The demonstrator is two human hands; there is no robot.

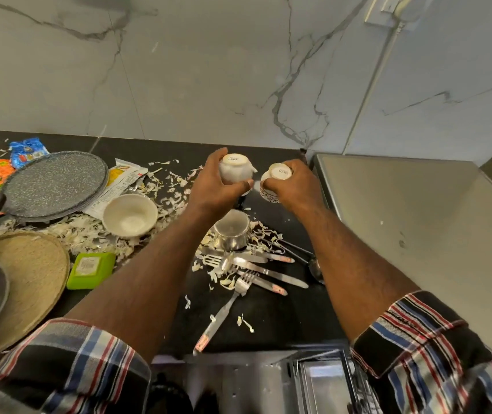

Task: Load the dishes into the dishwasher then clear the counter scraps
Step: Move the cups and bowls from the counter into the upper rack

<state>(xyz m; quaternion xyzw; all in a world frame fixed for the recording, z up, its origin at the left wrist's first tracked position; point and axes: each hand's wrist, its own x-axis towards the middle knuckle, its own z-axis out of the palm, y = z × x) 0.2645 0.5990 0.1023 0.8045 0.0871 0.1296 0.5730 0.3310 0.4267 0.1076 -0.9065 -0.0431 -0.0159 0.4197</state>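
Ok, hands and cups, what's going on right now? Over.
Left hand grips one upturned white cup; right hand grips another cup. Both held above the counter. Cutlery, steel cup, scraps below.

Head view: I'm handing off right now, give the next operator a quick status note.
Left hand grips a white cup, base up. Right hand grips a second cup, also base up. Both are above the counter.
Waiting on the counter: bowl, steel cup, cutlery, grey plate.
Left: load the dishes, then clear the scraps.
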